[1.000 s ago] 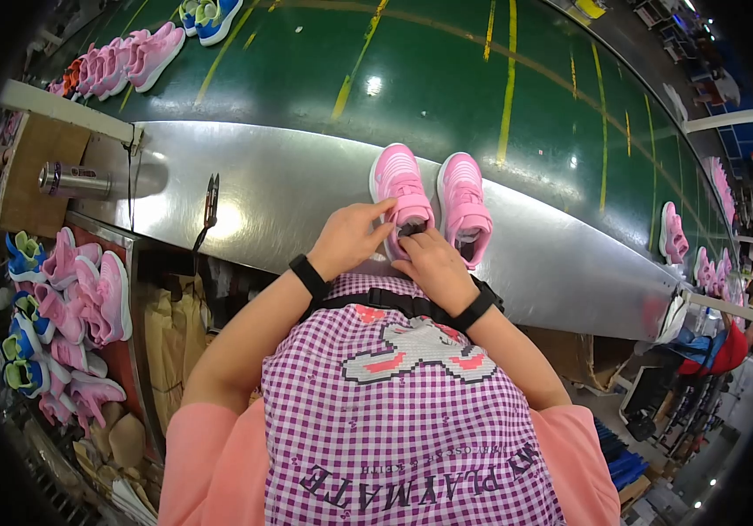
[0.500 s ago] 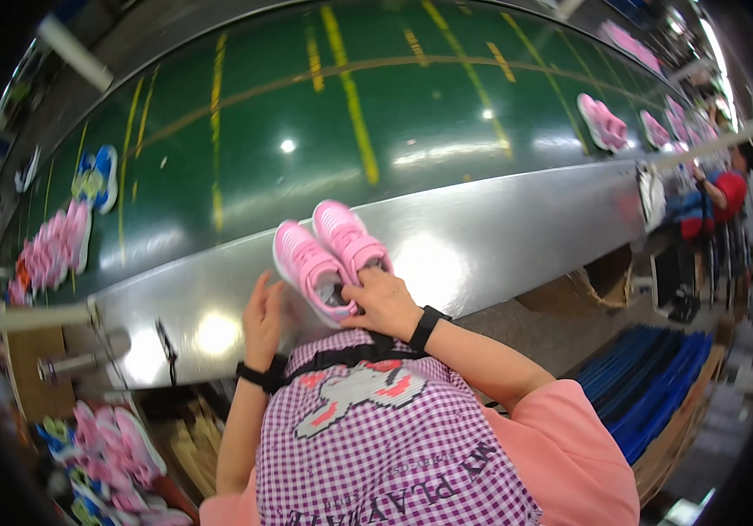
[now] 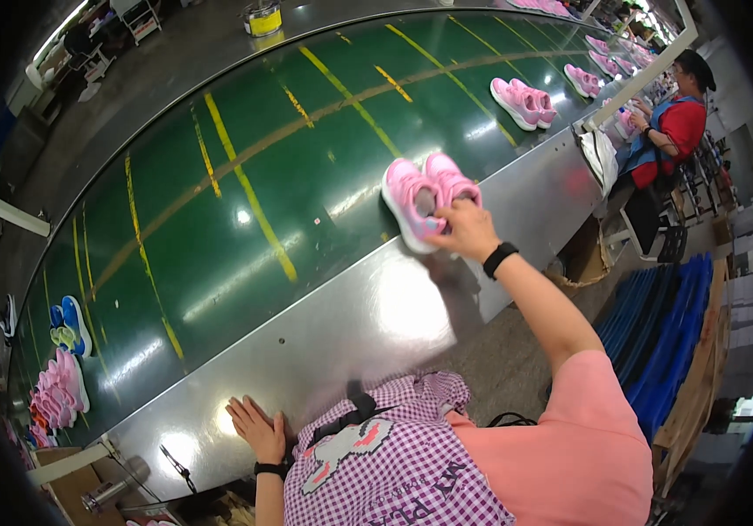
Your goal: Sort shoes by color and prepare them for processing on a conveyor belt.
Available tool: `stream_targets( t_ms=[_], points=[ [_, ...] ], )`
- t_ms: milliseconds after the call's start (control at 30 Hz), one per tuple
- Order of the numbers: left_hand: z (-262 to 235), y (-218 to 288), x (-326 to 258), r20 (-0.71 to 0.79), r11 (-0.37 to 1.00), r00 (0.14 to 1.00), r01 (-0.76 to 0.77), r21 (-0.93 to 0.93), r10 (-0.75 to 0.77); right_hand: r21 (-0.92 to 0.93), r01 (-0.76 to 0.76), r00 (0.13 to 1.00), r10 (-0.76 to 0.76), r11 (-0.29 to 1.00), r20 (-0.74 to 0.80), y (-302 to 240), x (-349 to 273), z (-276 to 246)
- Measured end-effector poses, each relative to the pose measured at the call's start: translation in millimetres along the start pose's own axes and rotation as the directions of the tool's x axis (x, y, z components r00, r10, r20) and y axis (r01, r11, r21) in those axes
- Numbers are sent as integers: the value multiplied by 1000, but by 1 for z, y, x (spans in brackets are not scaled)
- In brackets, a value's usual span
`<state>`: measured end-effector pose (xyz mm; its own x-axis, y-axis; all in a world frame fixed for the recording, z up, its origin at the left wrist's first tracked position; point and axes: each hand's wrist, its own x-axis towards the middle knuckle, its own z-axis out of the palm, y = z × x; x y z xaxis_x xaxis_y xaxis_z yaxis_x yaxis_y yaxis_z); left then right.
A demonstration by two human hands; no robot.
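Observation:
A pair of pink shoes (image 3: 413,198) with white soles is at the edge where the metal ledge (image 3: 306,337) meets the green conveyor belt (image 3: 210,228). My right hand (image 3: 467,230) grips the pair at the heels, fingers closed over the backs, with the toes pointing away from me. My left hand (image 3: 255,427) lies spread on the metal ledge at the lower left, holding nothing. I wear a dark band on each wrist and a purple checked apron (image 3: 385,456).
More pink shoes (image 3: 524,103) stand farther right on the belt. A pink cluster (image 3: 59,390) and blue-green shoes (image 3: 70,326) are at far left. A person in red (image 3: 679,123) sits at the right, beyond a white post (image 3: 639,79). Blue strips (image 3: 666,342) fill a wooden crate.
My right hand has carried the pink pair right and forward to the belt's edge. My left hand has moved away from the shoes and come down flat on the ledge. The view has turned.

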<state>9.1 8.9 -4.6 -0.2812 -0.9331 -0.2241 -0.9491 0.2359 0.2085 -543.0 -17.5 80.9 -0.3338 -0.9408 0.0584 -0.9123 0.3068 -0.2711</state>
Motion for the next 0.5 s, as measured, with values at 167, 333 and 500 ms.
stream_targets(
  t_ms=[167,333,500],
  points=[
    [-10,9,2,46,995,995,92,29,-94,-140,8,988,-29,990,-152,88,82,11],
    [-15,14,-1,67,985,984,162,52,-166,-247,-384,890,428,890,156,93,121,44],
    [-9,16,8,48,994,993,103,32,-104,-36,-239,906,209,970,-367,66,89,68]
  ],
)
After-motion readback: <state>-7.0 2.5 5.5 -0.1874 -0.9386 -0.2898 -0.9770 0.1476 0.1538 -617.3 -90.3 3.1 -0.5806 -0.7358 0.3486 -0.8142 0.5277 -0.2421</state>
